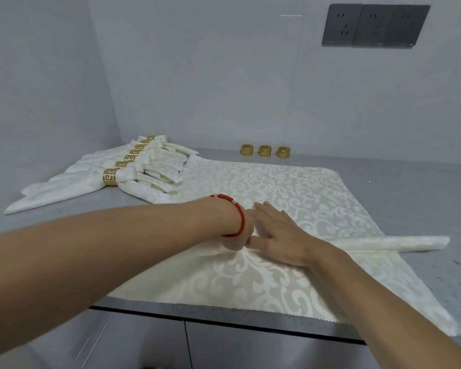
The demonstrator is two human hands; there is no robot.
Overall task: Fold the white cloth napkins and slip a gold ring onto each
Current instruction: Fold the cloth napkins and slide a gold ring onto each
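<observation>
Three loose gold rings (264,151) stand in a row at the back of the grey counter (410,198), near the wall and well apart from my hands. In front of me lies a white patterned napkin (290,187), spread out; a rolled or folded band of it (399,243) runs across to the right, ending in a point past the cloth's edge. My right hand (280,233) lies flat on the napkin with the fingers straight, pressing the fold and holding nothing. My left hand (237,242), with a red bracelet (238,214) on the wrist, is mostly hidden behind the wrist and the right hand, so I cannot tell how its fingers lie. At the back left is a pile of finished napkins (133,171), each already inside a gold ring.
</observation>
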